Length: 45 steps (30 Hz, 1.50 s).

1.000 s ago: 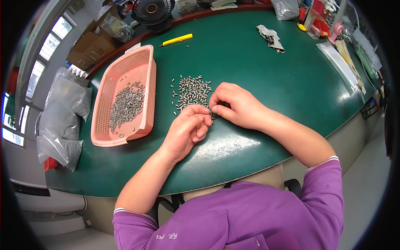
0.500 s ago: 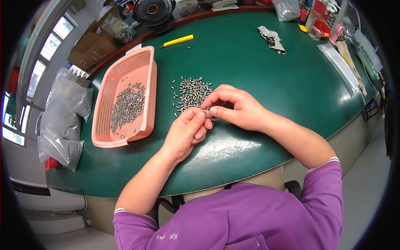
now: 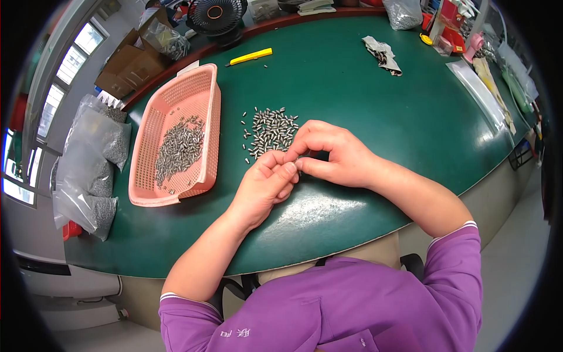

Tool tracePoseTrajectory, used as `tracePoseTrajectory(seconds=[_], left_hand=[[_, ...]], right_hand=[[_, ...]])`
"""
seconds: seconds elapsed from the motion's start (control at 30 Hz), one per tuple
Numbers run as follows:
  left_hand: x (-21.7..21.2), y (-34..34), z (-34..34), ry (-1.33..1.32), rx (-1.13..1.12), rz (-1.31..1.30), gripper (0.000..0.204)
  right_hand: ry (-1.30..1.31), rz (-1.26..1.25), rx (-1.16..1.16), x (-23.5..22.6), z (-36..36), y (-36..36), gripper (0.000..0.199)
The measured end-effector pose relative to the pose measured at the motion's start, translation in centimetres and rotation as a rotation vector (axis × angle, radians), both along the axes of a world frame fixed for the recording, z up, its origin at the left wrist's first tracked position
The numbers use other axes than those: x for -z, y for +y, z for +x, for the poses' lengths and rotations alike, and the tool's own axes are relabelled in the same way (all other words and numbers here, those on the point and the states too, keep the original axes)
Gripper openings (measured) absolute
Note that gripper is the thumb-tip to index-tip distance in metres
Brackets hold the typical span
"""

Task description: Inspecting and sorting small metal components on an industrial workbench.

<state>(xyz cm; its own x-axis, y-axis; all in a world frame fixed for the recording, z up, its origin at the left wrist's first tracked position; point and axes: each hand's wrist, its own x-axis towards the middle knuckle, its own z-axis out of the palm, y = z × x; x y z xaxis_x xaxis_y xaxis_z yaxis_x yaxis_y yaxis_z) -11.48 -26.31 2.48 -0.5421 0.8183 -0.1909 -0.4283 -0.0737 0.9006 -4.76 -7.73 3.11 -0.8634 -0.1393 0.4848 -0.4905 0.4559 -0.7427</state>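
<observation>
My left hand is closed, thumb pressed against curled fingers, just below a loose pile of small silvery metal pins on the green table. My right hand meets it from the right, thumb and forefinger pinched together at the left thumb's tip. Whatever lies between the fingertips is too small and too covered to make out. Left of the pile, a pink perforated plastic basket holds a larger heap of similar metal pins.
Clear bags of small grey parts sit left of the basket. A yellow utility knife lies beyond the pile. Crumpled paper with dark pieces is at the far right. A black fan and cardboard box stand behind.
My right hand's fingertips have shifted slightly at the left thumb, and the right fingers have bent a little more. The small metal bit glimpsed between the fingers before is now mostly covered.
</observation>
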Motion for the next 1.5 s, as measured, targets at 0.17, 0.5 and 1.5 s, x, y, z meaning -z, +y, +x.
tracePoseTrajectory(seconds=[0.17,0.5,1.5], left_hand=[[-0.1,0.1,0.0,0.003,0.000,-0.006,0.015],[0.5,-0.2,-0.5,0.008,0.040,0.062,0.022],[0.4,0.0,-0.1,0.075,0.017,-0.004,0.013]], right_hand=[[-0.044,-0.058,-0.020,0.2,-0.1,-0.1,0.015],[-0.035,0.228,0.144,0.7,-0.2,1.1,0.010],[0.024,0.212,0.123,0.0,-0.1,0.3,0.011]])
